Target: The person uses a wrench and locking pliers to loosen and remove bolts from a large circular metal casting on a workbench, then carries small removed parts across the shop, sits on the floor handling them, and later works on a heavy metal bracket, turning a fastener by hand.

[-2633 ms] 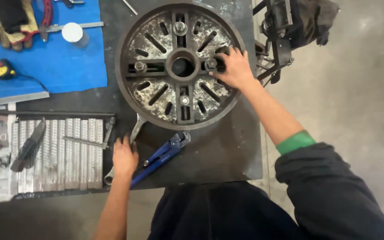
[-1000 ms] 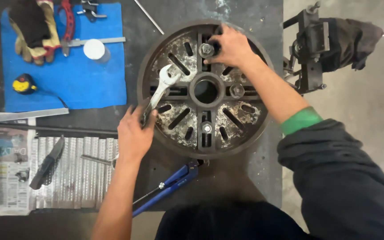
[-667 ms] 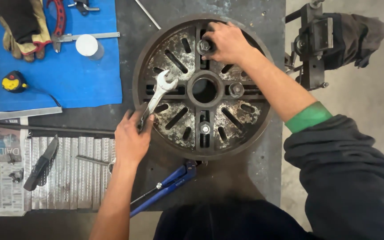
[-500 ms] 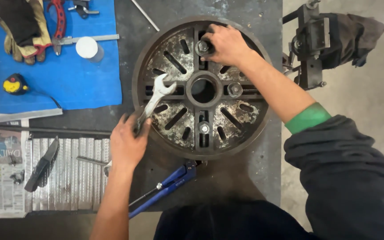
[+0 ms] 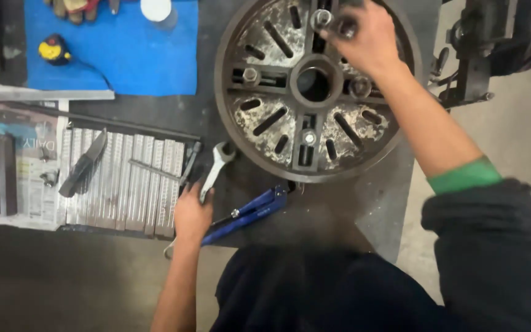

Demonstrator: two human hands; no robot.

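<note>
A round dark metal faceplate (image 5: 278, 123) with slots and bolts lies flat on the dark workbench (image 5: 364, 203). My right hand (image 5: 364, 40) rests on its far rim, fingers closed around a small dark bolt part near the top slot. My left hand (image 5: 192, 212) is at the bench's near edge, holding the shaft of a silver open-end wrench (image 5: 213, 169). The wrench's jaw points toward the plate's near-left rim without touching it.
Blue-handled pliers (image 5: 247, 209) lie just right of my left hand. A ribbed metal tray (image 5: 124, 184) with a dark tool is to the left, over newspaper (image 5: 13, 154). A blue mat (image 5: 124, 49) at the back carries a yellow tape measure (image 5: 53, 49) and a white cap (image 5: 156, 8). A vise (image 5: 480, 55) stands at the right.
My left hand has pulled the wrench off the faceplate and back to the bench's near edge. My right hand stays on the far rim. The camera view has shifted.
</note>
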